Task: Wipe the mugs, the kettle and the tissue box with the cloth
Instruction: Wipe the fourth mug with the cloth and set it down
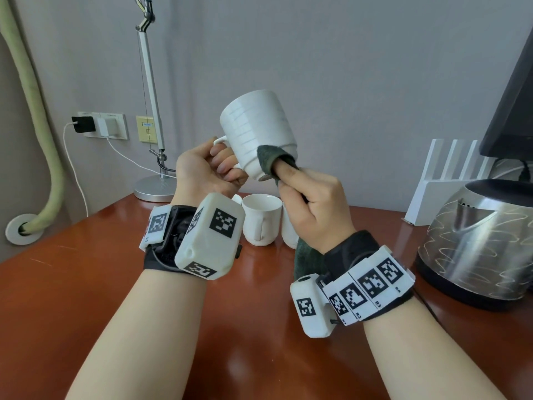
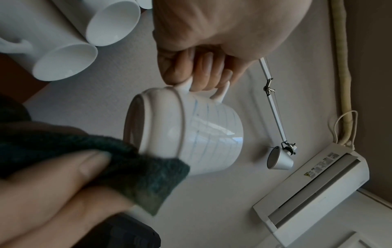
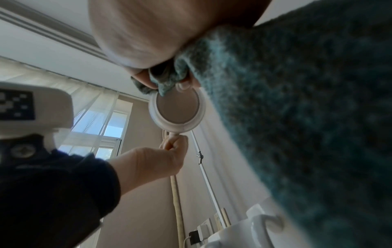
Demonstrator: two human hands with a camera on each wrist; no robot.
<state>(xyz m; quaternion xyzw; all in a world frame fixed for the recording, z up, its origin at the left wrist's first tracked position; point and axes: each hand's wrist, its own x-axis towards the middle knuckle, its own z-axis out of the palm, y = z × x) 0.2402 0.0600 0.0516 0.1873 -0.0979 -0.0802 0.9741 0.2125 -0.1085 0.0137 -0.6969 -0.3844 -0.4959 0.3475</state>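
My left hand grips the handle of a white mug with faint blue rings, held in the air with its base tipped toward me. My right hand holds a dark green cloth and presses it against the mug's lower side near the base. The rest of the cloth hangs down below my right palm. Two more white mugs stand on the desk behind my hands. A steel kettle stands at the right. No tissue box is in view.
The red-brown desk carries a desk lamp base at the back left, a white router and a dark monitor at the back right. Chargers and a white cable hang from the wall sockets.
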